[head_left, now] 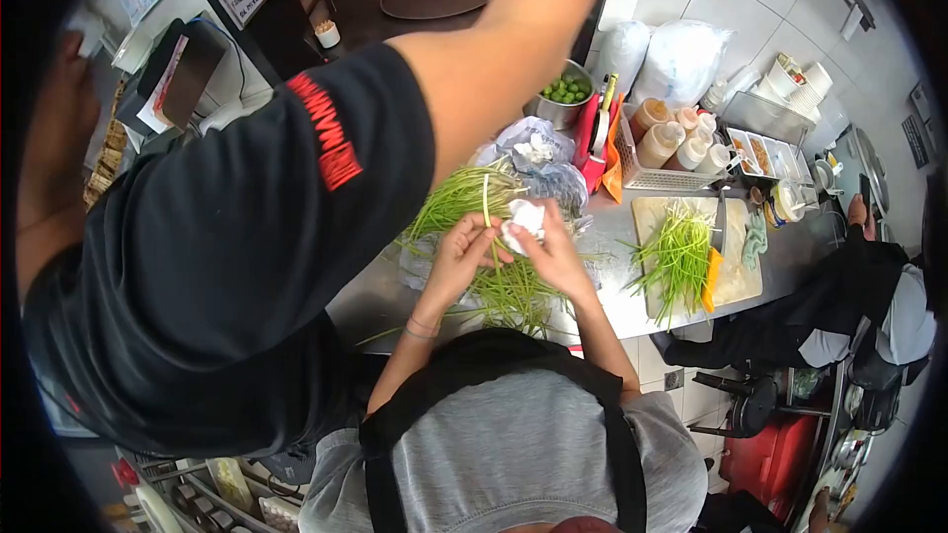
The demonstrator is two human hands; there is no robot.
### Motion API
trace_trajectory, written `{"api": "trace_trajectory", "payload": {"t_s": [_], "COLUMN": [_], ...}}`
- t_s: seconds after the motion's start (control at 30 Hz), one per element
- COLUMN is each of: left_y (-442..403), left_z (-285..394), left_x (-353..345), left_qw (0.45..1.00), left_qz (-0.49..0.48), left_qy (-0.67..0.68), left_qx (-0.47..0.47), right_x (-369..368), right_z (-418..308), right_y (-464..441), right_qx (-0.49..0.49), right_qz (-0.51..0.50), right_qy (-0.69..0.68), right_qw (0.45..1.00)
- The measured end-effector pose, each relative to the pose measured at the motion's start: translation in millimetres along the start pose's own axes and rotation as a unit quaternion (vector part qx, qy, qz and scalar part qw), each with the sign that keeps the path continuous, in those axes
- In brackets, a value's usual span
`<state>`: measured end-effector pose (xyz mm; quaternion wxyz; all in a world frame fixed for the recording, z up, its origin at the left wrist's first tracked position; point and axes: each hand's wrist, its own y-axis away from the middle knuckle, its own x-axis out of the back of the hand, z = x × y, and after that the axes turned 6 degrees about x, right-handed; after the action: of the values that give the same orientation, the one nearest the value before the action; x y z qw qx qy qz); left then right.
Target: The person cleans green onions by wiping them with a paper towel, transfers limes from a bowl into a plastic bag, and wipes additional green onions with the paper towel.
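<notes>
Over the metal counter (602, 247), my left hand (464, 255) pinches a long green stalk (486, 199) that stands upright between its fingers. My right hand (555, 255) is closed around a crumpled white cloth or tissue (526, 220), close beside the stalk. Loose green stalks (513, 296) lie beneath both hands, and a larger green bunch (449, 199) rests behind my left hand. To the right, cut greens (681, 262) and an orange-handled knife (712, 281) lie on a cutting board (743, 281).
A co-worker's arm (494, 59) and black sleeve (296, 188) reach across from the left. Plastic bags (553, 168), a pot of green fruits (565, 111), a basket of sauce bottles (642, 178) and a condiment tray (765, 153) stand behind. Another person (820, 316) is at right.
</notes>
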<state>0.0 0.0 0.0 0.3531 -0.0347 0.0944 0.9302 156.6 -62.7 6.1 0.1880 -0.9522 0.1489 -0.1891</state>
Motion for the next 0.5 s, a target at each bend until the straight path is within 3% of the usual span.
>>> {"api": "trace_trajectory", "payload": {"t_s": [0.17,0.27,0.37,0.4,0.5], "left_y": [9.1,10.6,5.4,5.7,5.4], "left_z": [4.7,8.6,3.9,3.9,5.4], "left_x": [-9.8,-5.0,0.6,-0.4,-3.9], "left_qw": [0.999,0.998,0.998,0.998,0.997], "left_qz": [0.016,0.025,0.031,0.031,0.028], "left_qy": [0.040,0.052,0.043,0.044,0.055], "left_qx": [-0.028,-0.004,0.034,0.038,0.046], "right_x": [-1.4,4.4,-1.4,-6.6,-13.9], "right_z": [17.9,31.0,6.5,-0.5,5.1], "right_y": [3.1,4.4,2.4,2.8,2.7], "right_qx": [0.048,0.009,0.045,0.017,0.000], "right_qz": [0.014,0.044,0.062,0.055,0.049], "right_qy": [0.099,0.148,0.096,0.033,0.047], "right_qw": [0.994,0.988,0.992,0.998,0.998]}}
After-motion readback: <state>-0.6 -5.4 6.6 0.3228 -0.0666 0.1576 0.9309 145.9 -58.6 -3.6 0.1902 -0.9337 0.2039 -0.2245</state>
